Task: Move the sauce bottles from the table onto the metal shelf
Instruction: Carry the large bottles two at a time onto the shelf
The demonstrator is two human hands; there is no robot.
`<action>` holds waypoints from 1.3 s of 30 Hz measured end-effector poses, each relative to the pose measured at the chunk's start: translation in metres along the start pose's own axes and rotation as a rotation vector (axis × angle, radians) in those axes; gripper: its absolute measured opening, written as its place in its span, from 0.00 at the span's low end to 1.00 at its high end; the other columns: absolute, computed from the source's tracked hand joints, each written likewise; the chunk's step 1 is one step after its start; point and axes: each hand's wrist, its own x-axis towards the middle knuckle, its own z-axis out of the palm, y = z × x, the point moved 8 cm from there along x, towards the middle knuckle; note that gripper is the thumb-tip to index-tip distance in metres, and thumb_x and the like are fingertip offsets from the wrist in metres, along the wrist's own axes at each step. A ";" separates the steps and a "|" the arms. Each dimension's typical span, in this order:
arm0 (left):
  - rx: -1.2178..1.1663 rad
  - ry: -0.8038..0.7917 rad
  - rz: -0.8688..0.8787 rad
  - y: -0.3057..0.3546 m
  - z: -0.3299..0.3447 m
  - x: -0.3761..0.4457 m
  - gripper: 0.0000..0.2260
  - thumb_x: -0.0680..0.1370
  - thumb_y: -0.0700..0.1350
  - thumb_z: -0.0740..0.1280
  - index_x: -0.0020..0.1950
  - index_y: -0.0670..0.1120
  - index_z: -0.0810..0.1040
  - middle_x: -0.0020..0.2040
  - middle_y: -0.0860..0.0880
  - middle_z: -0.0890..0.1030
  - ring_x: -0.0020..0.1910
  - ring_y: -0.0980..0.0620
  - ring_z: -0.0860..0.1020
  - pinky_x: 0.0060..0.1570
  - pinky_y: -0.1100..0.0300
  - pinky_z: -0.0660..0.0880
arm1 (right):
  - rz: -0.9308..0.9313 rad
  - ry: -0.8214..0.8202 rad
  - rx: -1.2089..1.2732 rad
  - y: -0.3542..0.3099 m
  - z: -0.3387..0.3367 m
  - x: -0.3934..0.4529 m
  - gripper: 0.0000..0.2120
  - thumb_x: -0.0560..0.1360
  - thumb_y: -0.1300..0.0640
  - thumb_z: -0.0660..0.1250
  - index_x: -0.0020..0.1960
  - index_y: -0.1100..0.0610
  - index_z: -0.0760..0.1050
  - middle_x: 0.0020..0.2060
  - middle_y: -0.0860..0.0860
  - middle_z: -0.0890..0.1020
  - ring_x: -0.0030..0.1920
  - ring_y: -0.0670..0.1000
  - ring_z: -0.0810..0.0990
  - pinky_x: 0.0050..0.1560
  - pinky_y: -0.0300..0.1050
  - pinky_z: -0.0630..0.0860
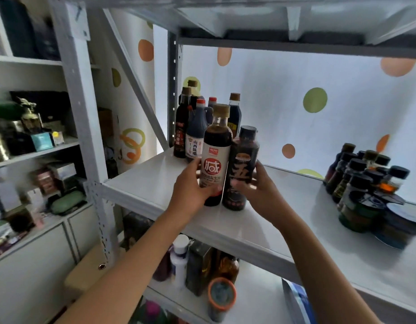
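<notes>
On the shelf, far left: I see five or so dark sauce bottles (pixel 194 127) already parked at the back corner of the metal shelf (pixel 141 181).
Left grip: my left hand (pixel 190 183) is wrapped round the white-labelled bottle (pixel 216 157), upright, its base apparently on the shelf.
Right grip: my right hand (pixel 258 185) is clamped on the black-capped bottle (pixel 242 169), touching its neighbour.
Far right: a cluster of small dark bottles and jars (pixel 368 183), well apart.
Progress: I judge this pair nearly delivered; release is left. The surface is out of view, so I cannot tell how many remain.
</notes>
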 end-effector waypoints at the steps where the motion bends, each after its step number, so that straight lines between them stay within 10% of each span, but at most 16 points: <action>1: 0.007 0.003 0.005 -0.001 0.000 0.000 0.32 0.68 0.44 0.78 0.69 0.51 0.68 0.63 0.53 0.77 0.61 0.54 0.76 0.62 0.53 0.75 | 0.005 0.003 -0.037 0.002 -0.001 -0.005 0.29 0.75 0.58 0.71 0.71 0.46 0.64 0.59 0.47 0.80 0.60 0.48 0.79 0.58 0.49 0.78; 15: 0.164 0.142 0.036 -0.025 -0.036 0.036 0.29 0.70 0.45 0.77 0.67 0.48 0.69 0.64 0.50 0.77 0.63 0.50 0.76 0.63 0.52 0.74 | 0.043 0.117 -0.114 0.011 0.025 0.069 0.28 0.72 0.66 0.71 0.68 0.51 0.66 0.49 0.48 0.79 0.48 0.48 0.79 0.38 0.35 0.74; 20: 0.158 0.244 -0.011 -0.059 -0.064 0.067 0.30 0.70 0.45 0.77 0.69 0.47 0.69 0.65 0.48 0.77 0.64 0.48 0.75 0.61 0.54 0.71 | 0.066 0.123 -0.247 0.024 0.037 0.117 0.31 0.74 0.63 0.69 0.73 0.55 0.59 0.58 0.56 0.80 0.56 0.58 0.79 0.52 0.50 0.77; 39: 0.167 0.248 -0.007 -0.116 -0.073 0.160 0.28 0.73 0.42 0.74 0.71 0.46 0.67 0.67 0.46 0.76 0.67 0.45 0.74 0.67 0.46 0.71 | 0.083 0.238 -0.354 0.065 0.048 0.190 0.33 0.78 0.59 0.66 0.77 0.55 0.53 0.66 0.62 0.71 0.64 0.63 0.73 0.62 0.55 0.72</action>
